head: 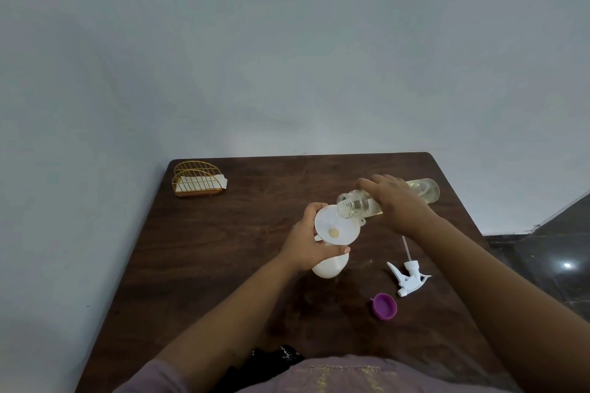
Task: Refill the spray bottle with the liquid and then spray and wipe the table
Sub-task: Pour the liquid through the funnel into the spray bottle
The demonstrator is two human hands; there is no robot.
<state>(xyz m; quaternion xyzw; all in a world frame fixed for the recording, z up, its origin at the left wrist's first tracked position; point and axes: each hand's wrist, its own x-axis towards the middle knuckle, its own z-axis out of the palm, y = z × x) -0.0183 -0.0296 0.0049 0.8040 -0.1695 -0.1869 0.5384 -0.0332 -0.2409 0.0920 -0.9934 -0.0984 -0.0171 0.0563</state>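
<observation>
Pouring was the step in hand: the right hand (394,201) gripped the clear refill bottle (415,193) from above, its fingers curled over the body, and held it tipped nearly level with its open mouth just over the rim of the white funnel (336,226). A little pale yellowish liquid sat at the funnel's throat. The left hand (306,241) was wrapped round the neck of the white spray bottle (329,266), which stood on the dark wooden desk (223,249), thumb and fingers steadying bottle and funnel together. The trigger sprayer head (407,274) with its dip tube lay on the desk just right of the bottle, and the purple cap (384,305) lay a little nearer the person, both apart from the hands. A wire holder with folded white napkins (198,182) stood at the far left corner. By this reading the refill was under way, with spraying and wiping not yet begun. The next move would call for a slow, controlled tilt so the funnel did not overflow, then righting the refill bottle, lifting the funnel out and screwing the sprayer head back on.
</observation>
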